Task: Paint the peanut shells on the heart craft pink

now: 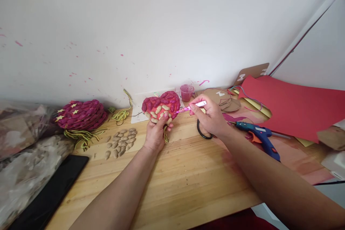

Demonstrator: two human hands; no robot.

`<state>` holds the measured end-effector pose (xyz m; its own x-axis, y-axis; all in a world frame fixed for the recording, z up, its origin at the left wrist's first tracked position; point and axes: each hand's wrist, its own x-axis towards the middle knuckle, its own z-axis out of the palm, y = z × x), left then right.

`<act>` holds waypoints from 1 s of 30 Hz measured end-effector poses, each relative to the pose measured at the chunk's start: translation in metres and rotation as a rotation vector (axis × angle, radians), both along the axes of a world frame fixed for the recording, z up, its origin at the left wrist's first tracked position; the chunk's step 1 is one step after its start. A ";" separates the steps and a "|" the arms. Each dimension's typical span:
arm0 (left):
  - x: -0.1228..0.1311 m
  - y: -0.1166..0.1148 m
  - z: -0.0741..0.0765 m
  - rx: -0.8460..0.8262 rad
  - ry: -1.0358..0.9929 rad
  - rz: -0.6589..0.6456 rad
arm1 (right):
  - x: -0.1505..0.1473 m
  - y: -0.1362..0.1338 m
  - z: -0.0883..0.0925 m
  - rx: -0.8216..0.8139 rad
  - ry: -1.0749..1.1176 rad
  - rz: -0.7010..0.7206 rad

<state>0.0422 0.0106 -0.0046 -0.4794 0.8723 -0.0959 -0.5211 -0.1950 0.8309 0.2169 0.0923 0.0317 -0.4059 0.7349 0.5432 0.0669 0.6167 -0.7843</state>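
My left hand (157, 131) grips the lower edge of a red heart-shaped craft piece (161, 105) covered with peanuts in their shells. Its upper and right-hand peanuts are painted magenta, while those in the lower middle are bare tan. Yellow-green yarn hangs beneath it. In my right hand (206, 113) is a paintbrush (198, 104) with a white handle, its pink-smeared tip touching the heart's right edge. Behind the brush stands a small clear cup (186, 92) of pink paint. A white sheet (136, 106) lies under and behind the heart.
Loose peanuts (122, 142) lie left of my left hand. Further left sit stacked magenta peanut pieces (81, 115), plastic bags (32, 172) and a black flat object (51, 190). At right are a blue glue gun (262, 134), black-handled scissors (202, 133), cardboard shapes (222, 99) and red paper (296, 104).
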 end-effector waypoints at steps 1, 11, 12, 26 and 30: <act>0.000 0.000 0.000 -0.001 0.002 0.002 | 0.000 0.000 0.001 0.008 0.003 -0.003; 0.000 0.001 0.001 -0.021 -0.007 0.041 | 0.002 -0.001 0.003 0.132 -0.064 -0.028; 0.000 0.001 0.001 -0.019 -0.013 0.055 | 0.003 0.001 0.002 0.126 -0.060 -0.047; -0.001 0.006 0.001 -0.043 -0.050 0.099 | -0.030 0.086 0.059 0.105 -0.771 -0.522; -0.001 0.007 0.001 -0.027 -0.044 0.104 | -0.053 0.112 0.059 0.004 -0.970 -0.492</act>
<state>0.0414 0.0172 -0.0037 -0.5619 0.8149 -0.1422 -0.5357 -0.2275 0.8132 0.1636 0.2038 0.0910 -0.3248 0.9333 0.1532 0.8971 0.3553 -0.2625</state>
